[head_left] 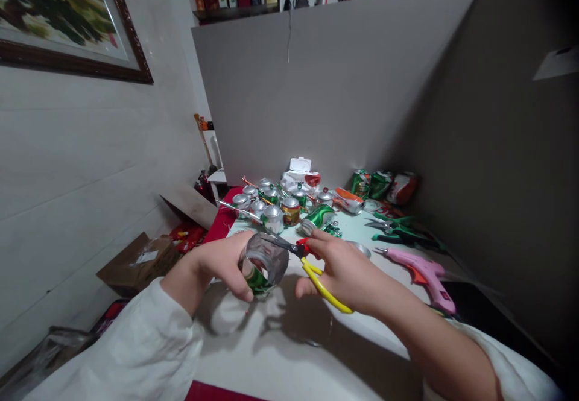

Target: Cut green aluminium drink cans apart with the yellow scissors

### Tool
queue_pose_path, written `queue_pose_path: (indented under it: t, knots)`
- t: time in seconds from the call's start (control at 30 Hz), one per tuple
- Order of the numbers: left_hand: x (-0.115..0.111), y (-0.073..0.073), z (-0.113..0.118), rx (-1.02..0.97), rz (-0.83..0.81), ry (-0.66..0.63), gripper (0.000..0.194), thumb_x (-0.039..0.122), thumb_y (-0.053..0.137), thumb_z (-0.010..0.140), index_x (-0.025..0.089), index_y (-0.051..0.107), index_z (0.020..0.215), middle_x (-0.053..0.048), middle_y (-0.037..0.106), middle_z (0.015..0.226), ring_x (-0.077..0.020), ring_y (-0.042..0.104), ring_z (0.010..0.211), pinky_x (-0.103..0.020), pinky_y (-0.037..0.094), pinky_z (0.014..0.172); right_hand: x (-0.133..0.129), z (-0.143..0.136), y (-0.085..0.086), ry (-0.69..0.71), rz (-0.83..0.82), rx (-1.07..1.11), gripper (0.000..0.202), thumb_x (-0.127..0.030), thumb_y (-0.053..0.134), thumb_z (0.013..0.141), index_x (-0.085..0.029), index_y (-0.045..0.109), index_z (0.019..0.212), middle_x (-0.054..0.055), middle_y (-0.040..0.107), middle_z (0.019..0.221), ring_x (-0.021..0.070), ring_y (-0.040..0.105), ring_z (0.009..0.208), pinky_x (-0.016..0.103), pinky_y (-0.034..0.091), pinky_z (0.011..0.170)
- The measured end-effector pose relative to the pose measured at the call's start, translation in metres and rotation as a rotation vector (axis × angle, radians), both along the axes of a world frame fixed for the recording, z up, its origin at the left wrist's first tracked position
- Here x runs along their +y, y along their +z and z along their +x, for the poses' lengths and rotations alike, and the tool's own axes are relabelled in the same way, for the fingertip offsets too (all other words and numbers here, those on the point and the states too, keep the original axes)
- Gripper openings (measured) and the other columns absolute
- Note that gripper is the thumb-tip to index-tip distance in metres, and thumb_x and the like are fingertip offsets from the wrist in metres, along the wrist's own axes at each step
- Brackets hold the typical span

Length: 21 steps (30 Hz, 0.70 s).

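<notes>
In the head view my left hand [228, 262] is closed around a cut-open aluminium can [257, 280], green outside and silvery inside, tilted so its opening shows. My right hand [344, 268] grips a pair of scissors [325, 292] with one yellow and one red handle. Their dark blades point left and lie across the can's upper edge; whether they touch the metal I cannot tell. Just beyond my hands lies a green can [320, 215] on its side.
Several small pots made from cans [273, 217] stand at the back of the white table [289, 371]. A pink glue gun [425, 274] and green-handled shears [398, 230] lie to the right. A cardboard box [140, 262] is at left; a grey panel [316, 99] closes off the back.
</notes>
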<state>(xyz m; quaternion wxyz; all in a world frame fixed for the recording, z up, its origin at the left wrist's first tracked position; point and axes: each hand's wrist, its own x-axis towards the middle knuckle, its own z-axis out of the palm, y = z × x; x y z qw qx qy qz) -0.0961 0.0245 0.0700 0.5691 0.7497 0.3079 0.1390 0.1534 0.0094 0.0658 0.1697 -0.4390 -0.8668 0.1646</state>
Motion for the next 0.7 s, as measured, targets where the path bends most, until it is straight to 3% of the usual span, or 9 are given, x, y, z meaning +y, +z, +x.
queue_pose_path:
  t: [0.2,0.3,0.47,0.6,0.7]
  knots:
    - [0.002,0.000,-0.007,-0.027,-0.058,-0.089,0.058,0.024,0.083,0.048,0.017,0.070,0.104,-0.012,0.073,0.100,-0.0308,0.068,0.090,-0.038,0.057,0.078,0.001,-0.003,-0.007,0.026,0.039,0.068,0.056,-0.073,0.067,0.071,-0.018,0.058,0.065,0.001,0.056,0.072,0.0142,0.048,0.061,0.026,0.031,0.054]
    - [-0.001,0.003,-0.009,-0.062,-0.021,-0.072,0.064,0.029,0.086,0.051,0.016,0.066,0.110,-0.013,0.072,0.104,-0.0311,0.068,0.093,-0.039,0.057,0.081,0.005,-0.003,-0.011,0.036,0.050,0.111,0.057,-0.072,0.067,0.071,-0.018,0.056,0.060,0.000,0.053,0.067,0.0127,0.043,0.058,0.025,0.029,0.053]
    - [-0.008,0.007,-0.008,-0.121,0.151,0.208,0.079,0.035,0.085,0.062,0.015,0.052,0.131,-0.015,0.068,0.114,-0.0315,0.066,0.103,-0.039,0.056,0.084,0.013,-0.002,-0.018,-0.100,0.006,0.242,0.060,-0.075,0.062,0.073,-0.019,0.047,0.056,-0.001,0.047,0.064,0.0124,0.040,0.057,0.025,0.029,0.052]
    - [-0.011,0.006,0.007,-0.067,0.410,0.543,0.099,0.030,0.086,0.062,0.020,0.034,0.146,-0.019,0.050,0.142,-0.0318,0.058,0.122,-0.043,0.050,0.099,0.016,-0.005,-0.024,-0.221,-0.121,0.277,0.053,-0.069,0.062,0.074,-0.020,0.046,0.060,-0.003,0.042,0.059,0.0120,0.035,0.056,0.024,0.027,0.050]
    - [-0.014,0.006,0.019,-0.013,0.517,0.672,0.103,0.031,0.087,0.060,0.021,0.032,0.147,-0.019,0.045,0.147,-0.0328,0.056,0.125,-0.045,0.048,0.101,0.015,-0.009,-0.028,-0.228,-0.228,0.280,0.051,-0.068,0.061,0.074,-0.020,0.046,0.061,-0.004,0.039,0.057,0.0115,0.032,0.056,0.024,0.026,0.049]
